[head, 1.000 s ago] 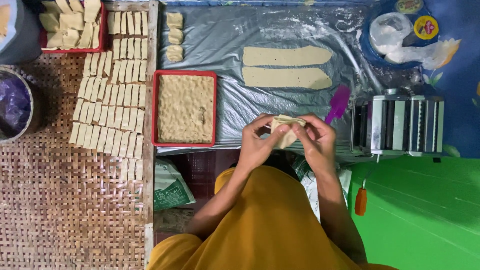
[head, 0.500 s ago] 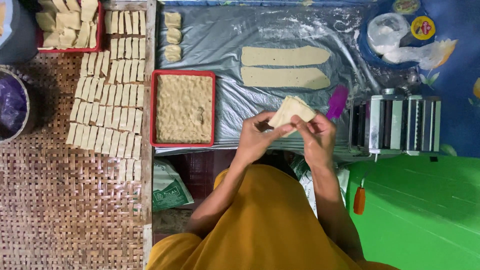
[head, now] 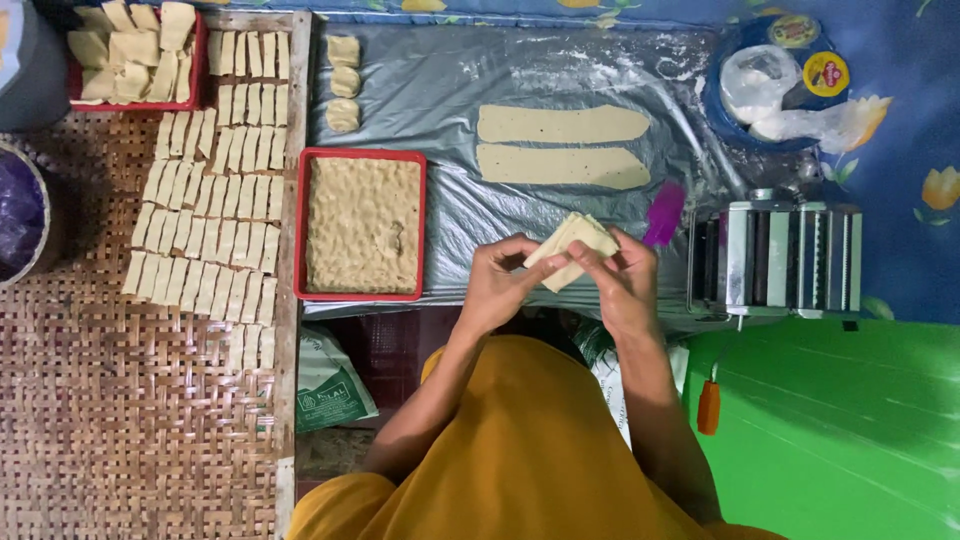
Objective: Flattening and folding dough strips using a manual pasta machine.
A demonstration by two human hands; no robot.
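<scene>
My left hand (head: 497, 285) and my right hand (head: 618, 275) together hold a small folded piece of pale dough (head: 570, 243) above the near edge of a grey plastic sheet (head: 450, 90). Fingers of both hands pinch its edges. Two long flat dough strips (head: 562, 125) (head: 562, 166) lie side by side on the sheet beyond my hands. A red tray of beige filling (head: 362, 225) sits just left of my left hand.
A metal dough roller machine (head: 775, 260) stands at the right, a purple scraper (head: 664, 212) beside it. Rows of filled dough pieces (head: 205, 220) cover a woven mat (head: 120, 430). Three dough lumps (head: 343, 82), a second red tray of pieces (head: 130, 50), and a blue bowl with a bag (head: 790, 85) lie farther off.
Both hands have lifted the dough piece slightly and turned it, so its folded flat face now shows between the fingers. Everything else has stayed in place.
</scene>
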